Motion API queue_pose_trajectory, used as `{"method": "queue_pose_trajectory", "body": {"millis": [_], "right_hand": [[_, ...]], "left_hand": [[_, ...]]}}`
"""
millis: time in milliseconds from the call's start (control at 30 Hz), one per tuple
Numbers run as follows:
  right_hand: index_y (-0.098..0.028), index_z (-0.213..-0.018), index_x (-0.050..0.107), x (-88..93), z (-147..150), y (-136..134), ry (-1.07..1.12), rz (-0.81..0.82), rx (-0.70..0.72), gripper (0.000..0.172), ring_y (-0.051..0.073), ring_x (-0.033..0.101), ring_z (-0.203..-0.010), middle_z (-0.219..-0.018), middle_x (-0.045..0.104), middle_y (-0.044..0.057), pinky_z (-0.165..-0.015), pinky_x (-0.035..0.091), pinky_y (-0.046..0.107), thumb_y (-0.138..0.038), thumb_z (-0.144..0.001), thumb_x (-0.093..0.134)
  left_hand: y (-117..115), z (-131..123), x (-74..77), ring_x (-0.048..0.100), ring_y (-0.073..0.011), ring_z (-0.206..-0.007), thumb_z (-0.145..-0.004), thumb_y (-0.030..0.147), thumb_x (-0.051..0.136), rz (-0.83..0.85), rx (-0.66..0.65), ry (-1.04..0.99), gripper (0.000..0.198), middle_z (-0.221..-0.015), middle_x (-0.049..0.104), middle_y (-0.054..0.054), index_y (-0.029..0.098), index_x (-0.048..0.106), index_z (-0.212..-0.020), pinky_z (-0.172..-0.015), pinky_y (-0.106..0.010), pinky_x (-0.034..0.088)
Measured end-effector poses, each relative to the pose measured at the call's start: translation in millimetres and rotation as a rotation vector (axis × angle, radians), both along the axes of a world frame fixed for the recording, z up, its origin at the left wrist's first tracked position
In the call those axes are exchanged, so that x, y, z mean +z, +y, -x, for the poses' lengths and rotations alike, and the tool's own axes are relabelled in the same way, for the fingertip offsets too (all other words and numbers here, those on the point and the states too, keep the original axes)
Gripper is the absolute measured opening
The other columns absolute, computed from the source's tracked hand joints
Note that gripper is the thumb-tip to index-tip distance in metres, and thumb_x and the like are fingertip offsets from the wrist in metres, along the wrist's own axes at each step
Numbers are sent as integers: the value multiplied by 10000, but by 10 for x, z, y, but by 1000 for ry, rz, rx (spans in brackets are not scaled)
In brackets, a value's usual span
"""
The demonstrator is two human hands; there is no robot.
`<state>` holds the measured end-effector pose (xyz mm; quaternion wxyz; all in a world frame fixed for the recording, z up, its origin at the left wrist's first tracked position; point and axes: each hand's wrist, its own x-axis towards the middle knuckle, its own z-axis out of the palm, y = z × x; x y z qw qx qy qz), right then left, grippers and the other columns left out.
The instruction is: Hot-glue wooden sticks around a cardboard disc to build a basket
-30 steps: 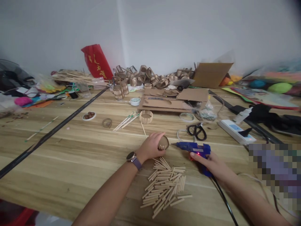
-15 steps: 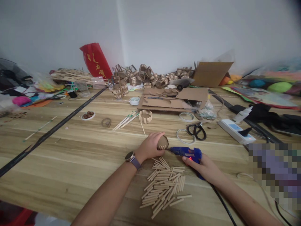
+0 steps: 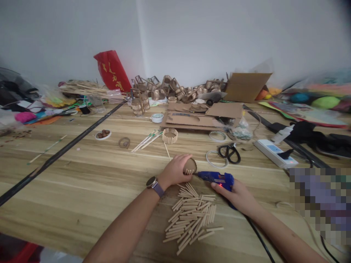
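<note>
My left hand [image 3: 177,170], with a watch on its wrist, is closed around a round cardboard disc [image 3: 189,165] tilted on edge. A few short wooden sticks stand along the disc's lower rim. In my right hand [image 3: 238,195] is a blue glue gun [image 3: 216,178], its red light lit and its nozzle at the disc's lower right rim. Below both hands lies a loose pile of short wooden sticks [image 3: 192,215]. Beyond my left hand stands a small round basket [image 3: 170,136] ringed with sticks.
Black scissors [image 3: 229,152] and tape rolls [image 3: 216,159] lie beyond the glue gun. A white power strip [image 3: 275,152] is at the right. Cardboard sheets [image 3: 192,120] and several small stick baskets [image 3: 164,87] are at the back. A dish of brown beads [image 3: 103,134] sits left.
The glue gun and my right hand have shifted very slightly left. My left hand keeps the disc in about the same place.
</note>
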<state>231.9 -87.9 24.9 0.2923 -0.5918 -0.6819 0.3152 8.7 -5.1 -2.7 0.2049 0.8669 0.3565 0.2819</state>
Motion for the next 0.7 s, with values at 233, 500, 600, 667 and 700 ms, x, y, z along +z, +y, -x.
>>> {"method": "queue_pose_trajectory", "body": {"millis": [233, 500, 600, 667, 700], "right_hand": [[-196, -872, 731, -45, -10, 12, -32, 0, 3, 448, 280, 694, -809, -883, 766, 74, -763, 547, 373, -586, -751, 548], [-212, -891, 730, -36, -1, 12, -26, -8, 19, 399, 283, 694, -827, -911, 768, 68, -783, 546, 387, -548, -769, 552], [-208, -900, 732, -41, -1, 15, -19, -6, 31, 398, 283, 696, -852, -930, 766, 69, -803, 543, 381, -540, -778, 549], [-206, -917, 733, -47, 0, 14, -15, -7, 37, 404, 280, 695, -862, -941, 765, 67, -810, 542, 374, -539, -784, 547], [-205, -927, 733, -49, -1, 13, -15, -10, 37, 410, 279, 695, -866, -947, 765, 66, -812, 542, 373, -541, -786, 545]], "left_hand": [[13, 2, -20, 473, -281, -1257, -654, 206, 667, -18, 4, 11, 719, -1353, 522, -126, 167, 426, -1331, -1086, -449, 380], [-3, -4, 3, 475, -276, -1256, -658, 199, 650, -19, 13, 16, 704, -1348, 527, -125, 165, 431, -1326, -1086, -443, 383], [-2, -7, 12, 477, -277, -1251, -655, 201, 656, -19, 13, 19, 705, -1348, 527, -133, 148, 437, -1323, -1088, -433, 382], [2, -7, 11, 477, -280, -1248, -651, 204, 663, -15, 12, 21, 710, -1345, 527, -141, 134, 439, -1321, -1088, -428, 383], [4, -6, 8, 477, -281, -1247, -650, 206, 666, -12, 12, 21, 712, -1344, 527, -142, 131, 440, -1321, -1088, -429, 383]]}}
